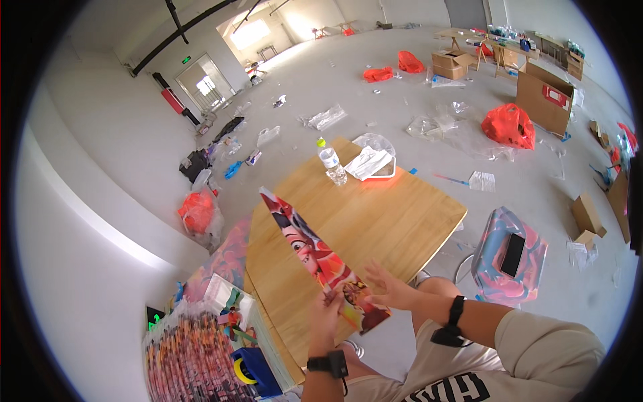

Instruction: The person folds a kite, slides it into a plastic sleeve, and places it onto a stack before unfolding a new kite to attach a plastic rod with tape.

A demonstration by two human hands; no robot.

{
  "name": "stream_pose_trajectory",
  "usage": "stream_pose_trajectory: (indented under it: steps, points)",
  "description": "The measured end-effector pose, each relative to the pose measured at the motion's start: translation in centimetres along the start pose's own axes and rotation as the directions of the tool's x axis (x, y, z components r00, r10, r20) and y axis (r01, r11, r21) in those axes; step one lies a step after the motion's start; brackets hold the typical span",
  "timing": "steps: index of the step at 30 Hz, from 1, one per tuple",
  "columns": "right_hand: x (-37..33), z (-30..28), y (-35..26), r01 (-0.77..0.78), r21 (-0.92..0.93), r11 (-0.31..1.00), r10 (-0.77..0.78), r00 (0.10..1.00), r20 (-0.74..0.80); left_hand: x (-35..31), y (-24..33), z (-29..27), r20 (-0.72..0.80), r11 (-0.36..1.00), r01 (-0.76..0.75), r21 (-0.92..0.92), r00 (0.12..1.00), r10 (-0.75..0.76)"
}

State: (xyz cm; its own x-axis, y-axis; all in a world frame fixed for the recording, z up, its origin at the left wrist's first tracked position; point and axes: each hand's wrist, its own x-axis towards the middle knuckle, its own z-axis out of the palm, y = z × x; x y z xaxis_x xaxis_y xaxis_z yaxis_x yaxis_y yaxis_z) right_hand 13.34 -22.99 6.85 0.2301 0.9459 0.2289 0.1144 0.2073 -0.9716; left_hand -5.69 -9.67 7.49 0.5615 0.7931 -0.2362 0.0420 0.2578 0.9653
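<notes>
A long flat piece with a glossy red cartoon print [309, 251], perhaps folded card or paper, slants over the wooden table. It runs from the table's middle down toward my lap. My left hand [325, 313] grips its near left edge, thumb on the printed face. My right hand [388, 287] is at its near right edge, fingers spread; whether the fingertips touch it I cannot tell. A clear plastic bottle [333, 167] with a yellow-green cap stands at the table's far side. Beside it, white tissues [367, 163] lie over an orange-rimmed tray.
The wooden table [415, 221] has a rounded edge. At lower left are a stack of similarly printed pieces [194, 358] and a blue tape dispenser [260, 372]. A phone [513, 255] lies on a patterned stool [485, 268] to the right. Cartons, red bags and plastic scraps litter the floor.
</notes>
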Motion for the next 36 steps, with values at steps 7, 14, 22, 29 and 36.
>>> stream_pose_trajectory:
  steps: [7,14,22,29,36]
  points:
    - [-4.8,-2.3,-3.6,-0.458,0.155,0.875,0.371,0.841,0.393,-10.3,0.7,6.1,0.054,0.991,-0.058,-0.118,0.996,0.065]
    - [-9.8,-1.3,-9.7,-0.633,0.038,0.773,0.578,0.728,0.37,-16.3,-0.8,5.2,0.105,0.975,-0.166,-0.147,0.978,0.182]
    - [-11.9,1.4,-13.1,-0.496,-0.124,0.859,0.498,0.757,0.422,-21.7,1.9,4.6,-0.003,0.962,-0.219,-0.161,0.975,0.221]
    - [-12.4,3.2,-14.3,-0.507,-0.199,0.839,0.538,0.716,0.444,-23.2,0.3,2.2,-0.001,0.961,-0.261,-0.087,0.965,0.262]
    - [-13.4,5.1,-12.8,-0.679,0.232,0.697,0.474,0.679,0.561,-24.8,0.5,1.4,0.053,0.936,-0.256,-0.241,0.96,0.276]
